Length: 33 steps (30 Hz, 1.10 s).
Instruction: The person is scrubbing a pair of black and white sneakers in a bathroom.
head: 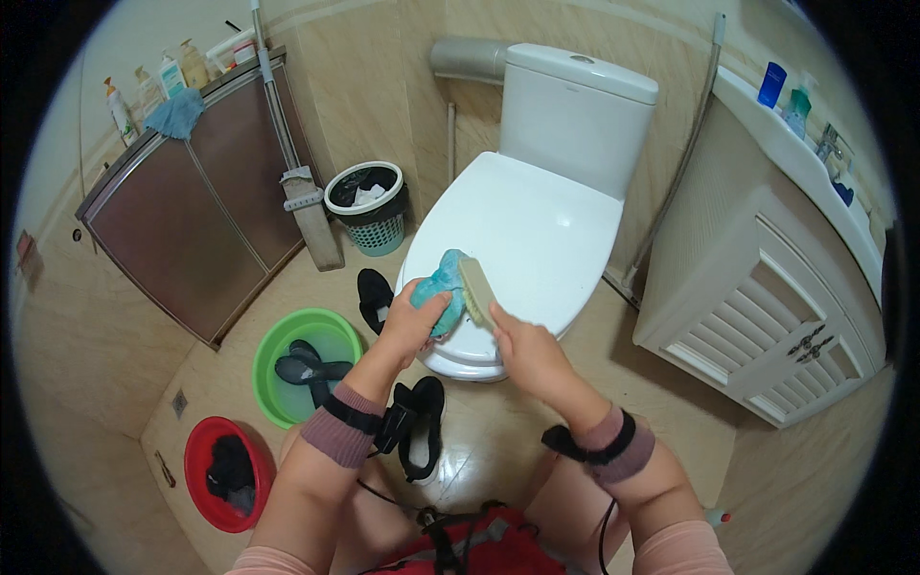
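My left hand (411, 320) grips a teal, soft-looking item (445, 284) that could be a slipper or a bundled cloth; its exact kind is unclear. In my right hand (533, 356) is a scrub brush (476, 280) with a cream back. Its pale bristles face left, against or very close to the teal item. Both hands are above the front of the closed white toilet lid (532, 230). One black shoe (424, 431) lies on the floor below my hands, and another black shoe (374, 295) is beside the toilet's left side.
A green basin (262, 374) at left holds water and dark grey insole-like pieces (305, 366). Nearer me, a red basin (195, 460) contains dark cloth (230, 467). A lined wastebasket (377, 233) and flat mop (313, 215) stand behind; a white vanity cabinet (719, 266) is at right.
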Tool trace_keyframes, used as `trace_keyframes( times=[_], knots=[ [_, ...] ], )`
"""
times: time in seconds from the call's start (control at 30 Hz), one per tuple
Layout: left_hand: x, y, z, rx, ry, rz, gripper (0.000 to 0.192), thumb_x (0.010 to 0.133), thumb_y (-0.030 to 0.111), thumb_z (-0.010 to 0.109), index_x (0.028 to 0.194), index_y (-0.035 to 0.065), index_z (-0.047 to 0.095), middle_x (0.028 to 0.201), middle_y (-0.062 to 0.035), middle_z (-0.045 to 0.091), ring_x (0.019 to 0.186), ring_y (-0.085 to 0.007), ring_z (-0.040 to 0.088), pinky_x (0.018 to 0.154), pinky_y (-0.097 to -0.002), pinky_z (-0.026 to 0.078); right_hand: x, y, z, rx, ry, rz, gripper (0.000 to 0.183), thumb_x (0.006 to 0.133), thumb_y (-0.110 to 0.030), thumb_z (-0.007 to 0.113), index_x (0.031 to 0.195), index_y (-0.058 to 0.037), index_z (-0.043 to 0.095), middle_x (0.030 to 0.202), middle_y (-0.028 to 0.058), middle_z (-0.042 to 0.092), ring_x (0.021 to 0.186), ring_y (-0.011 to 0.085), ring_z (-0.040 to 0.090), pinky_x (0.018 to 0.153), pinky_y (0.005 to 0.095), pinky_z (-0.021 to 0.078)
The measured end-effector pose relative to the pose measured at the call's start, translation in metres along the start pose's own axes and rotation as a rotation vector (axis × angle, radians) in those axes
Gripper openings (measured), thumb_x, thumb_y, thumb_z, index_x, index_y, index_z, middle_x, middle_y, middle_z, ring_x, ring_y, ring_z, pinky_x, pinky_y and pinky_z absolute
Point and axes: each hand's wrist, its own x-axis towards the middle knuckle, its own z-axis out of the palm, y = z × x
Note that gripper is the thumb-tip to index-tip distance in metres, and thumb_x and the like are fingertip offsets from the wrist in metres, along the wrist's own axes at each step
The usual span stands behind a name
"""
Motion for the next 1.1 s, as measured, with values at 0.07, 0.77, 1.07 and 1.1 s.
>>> trace_keyframes(
  times=[0.07,0.77,1.07,1.1],
  knots=[
    [0.0,-0.004,0.001,0.095,0.065,0.128,0.042,0.085,0.026,0.069,0.118,0.0046,0.054,0.082,-0.0049,0.061,0.057,-0.0102,0.055,0.041,-0.0254,0.039,0.002,-0.012,-0.005,-0.075,-0.001,0.038,0.036,0.095,-0.019,0.048,0.127,-0.0068,0.059,0.088,0.027,0.066,0.082,0.0432,0.065,0.076,0.05,0.052],
    [0.0,0.003,-0.005,-0.063,-0.1,-0.057,0.048,0.088,0.026,0.067,0.127,0.006,0.049,0.075,-0.0056,0.06,0.052,-0.0092,0.051,0.038,-0.0235,0.035,0.05,0.04,-0.038,0.864,-0.179,0.391,0.036,0.101,-0.026,0.047,0.134,-0.0151,0.055,0.065,0.0057,0.057,0.042,0.0149,0.049,0.04,0.0289,0.0408],
    [0.014,-0.01,-0.026,-0.821,-0.354,-0.383,0.048,0.092,0.033,0.059,0.126,0.0025,0.046,0.093,-0.0159,0.063,0.069,-0.0143,0.06,0.049,-0.0199,0.043,0.03,0.041,-0.058,1.693,-0.41,0.425,0.035,0.103,-0.03,0.044,0.134,-0.0158,0.048,0.056,-0.0031,0.038,0.036,0.0059,0.03,0.034,0.0225,0.0282],
    [0.005,0.005,-0.015,-0.911,-0.398,-0.352,0.05,0.093,0.031,0.059,0.131,0.0031,0.043,0.106,-0.0177,0.06,0.082,-0.0183,0.062,0.055,-0.0227,0.048,0.028,0.041,-0.06,1.581,-0.332,0.429,0.036,0.103,-0.029,0.043,0.136,-0.015,0.047,0.057,-0.0029,0.038,0.036,0.0059,0.031,0.034,0.0227,0.0289]
  ],
)
